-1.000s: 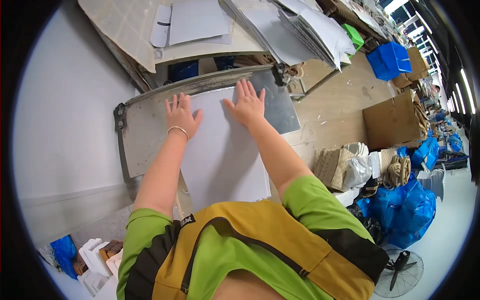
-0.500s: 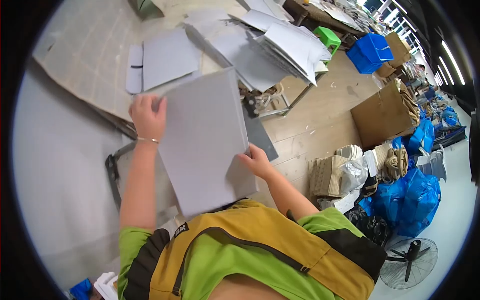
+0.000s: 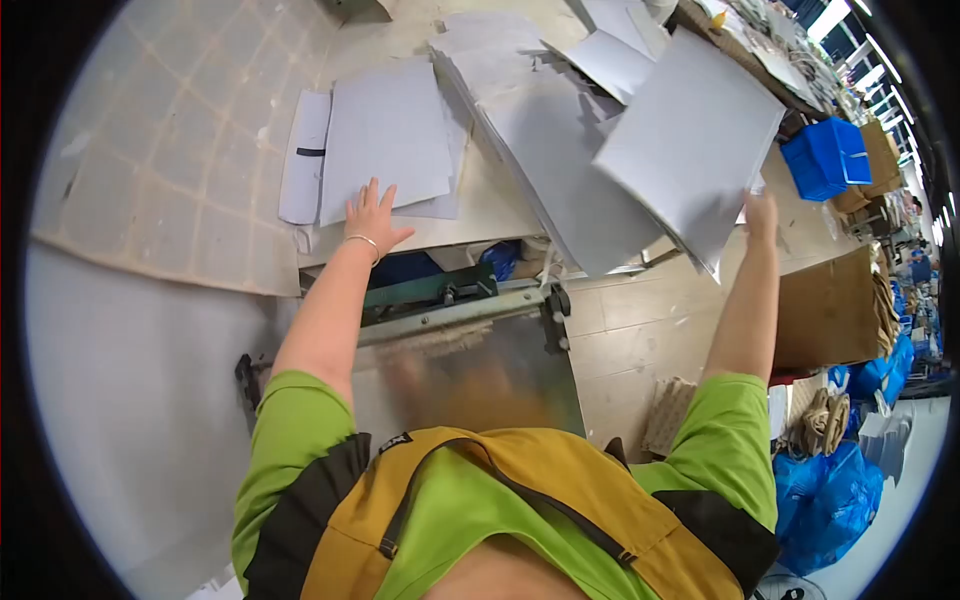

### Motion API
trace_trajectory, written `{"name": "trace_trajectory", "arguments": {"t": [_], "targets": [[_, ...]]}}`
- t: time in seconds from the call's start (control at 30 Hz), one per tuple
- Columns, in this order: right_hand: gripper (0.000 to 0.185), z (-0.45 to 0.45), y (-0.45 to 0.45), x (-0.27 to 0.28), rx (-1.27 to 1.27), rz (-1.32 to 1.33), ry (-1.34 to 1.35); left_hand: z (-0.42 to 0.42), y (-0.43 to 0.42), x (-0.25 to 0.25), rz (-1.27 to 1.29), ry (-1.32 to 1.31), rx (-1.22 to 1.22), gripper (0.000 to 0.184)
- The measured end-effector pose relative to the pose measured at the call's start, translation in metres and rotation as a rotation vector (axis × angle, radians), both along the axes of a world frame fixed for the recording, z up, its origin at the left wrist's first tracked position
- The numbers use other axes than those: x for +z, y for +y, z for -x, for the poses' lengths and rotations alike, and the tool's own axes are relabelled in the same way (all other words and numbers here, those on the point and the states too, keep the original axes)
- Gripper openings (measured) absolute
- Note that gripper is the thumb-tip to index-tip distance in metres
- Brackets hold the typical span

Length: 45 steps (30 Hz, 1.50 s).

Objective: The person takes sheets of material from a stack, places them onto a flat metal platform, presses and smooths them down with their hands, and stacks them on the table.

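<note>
My left hand is stretched out with its fingers spread. Its fingertips rest at the near edge of a stack of white sheets on the table, which lies beside a narrow strip carrying a black mark. At the right, my right hand grips the right edge of a large white board, its fingers partly hidden and slightly blurred. The board is over the right-hand pile of white sheets, tilted. Below my arms is a metal machine bed with a green bar across its far side.
A panel with a grid pattern stands at the left. To the right are a blue bin, a large cardboard box and blue plastic bags on the floor. More papers cover a farther table.
The white board has moved from in front of me to the right-hand pile, carried by my right hand. My left hand has let go of it and reached to the left stack. The machine bed is uncovered.
</note>
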State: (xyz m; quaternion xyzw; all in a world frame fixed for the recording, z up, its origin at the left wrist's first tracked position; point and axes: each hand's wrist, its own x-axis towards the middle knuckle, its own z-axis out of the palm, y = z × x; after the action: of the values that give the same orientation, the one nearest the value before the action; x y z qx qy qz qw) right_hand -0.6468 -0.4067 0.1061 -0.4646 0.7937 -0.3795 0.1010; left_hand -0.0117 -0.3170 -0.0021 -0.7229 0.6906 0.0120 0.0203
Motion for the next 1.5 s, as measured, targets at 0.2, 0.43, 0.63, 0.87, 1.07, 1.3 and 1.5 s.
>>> {"name": "trace_trajectory", "arguments": {"t": [0.2,0.43,0.63,0.87,1.07,1.3,1.5], "targets": [[0.031,-0.149,0.033,0.030,0.176,0.701,0.503,-0.060,-0.054,-0.020,-0.006,0.197,-0.017,0.040],[0.041,-0.398,0.023,-0.059,0.924,0.499,0.062,-0.061,-0.057,0.064,0.445,0.194,-0.196,0.032],[0.041,-0.450,0.060,-0.070,1.157,0.666,0.316,-0.035,0.015,0.075,0.117,0.300,-0.235,0.032],[0.030,-0.457,0.079,-0.108,1.223,0.390,0.632,-0.023,0.017,0.032,-0.015,0.201,-0.179,0.033],[0.031,-0.443,0.090,-0.138,1.249,0.077,0.684,-0.092,-0.027,0.131,0.464,0.052,0.291,0.044],[0.054,-0.451,0.080,-0.114,1.280,-0.226,0.458,-0.094,0.076,0.330,0.985,-0.170,0.076,0.030],[0.051,-0.409,0.075,-0.121,0.955,-0.196,-0.687,0.012,0.236,0.232,0.298,0.166,-0.462,0.015]]}}
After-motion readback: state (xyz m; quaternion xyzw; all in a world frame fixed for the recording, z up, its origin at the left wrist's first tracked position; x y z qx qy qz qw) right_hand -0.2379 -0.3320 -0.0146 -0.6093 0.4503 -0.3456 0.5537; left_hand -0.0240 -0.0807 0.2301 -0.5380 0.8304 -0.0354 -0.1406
